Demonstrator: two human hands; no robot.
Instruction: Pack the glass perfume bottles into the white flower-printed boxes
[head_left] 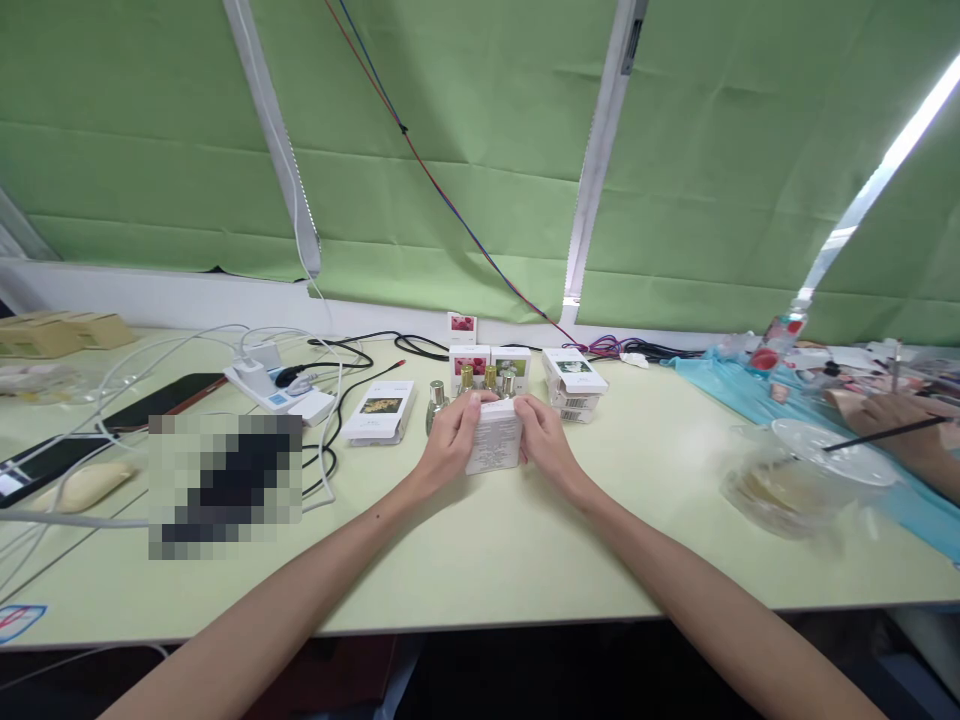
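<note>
A small white carton (495, 442) with fine print stands between my two hands, just above or on the table. My left hand (450, 440) grips its left edge, thumb at the top. On the opposite edge, my right hand (546, 440) holds the carton with its fingers at the upper corner. Right behind it are several small bottles with gold or silver caps (466, 377), partly hidden by my hands. Farther back stand white boxes with flower pictures (470, 362). To the left lies a white box with a yellow flower (379, 412); to the right are stacked white boxes (574, 372).
A power strip (270, 388) with tangled cables and a phone (161, 398) occupy the left. On the right are a clear plastic tub (780, 490), a lid (832, 450), a bottle (780, 335), and a blue cloth (720, 385). Another person's hand (892, 430) is at far right.
</note>
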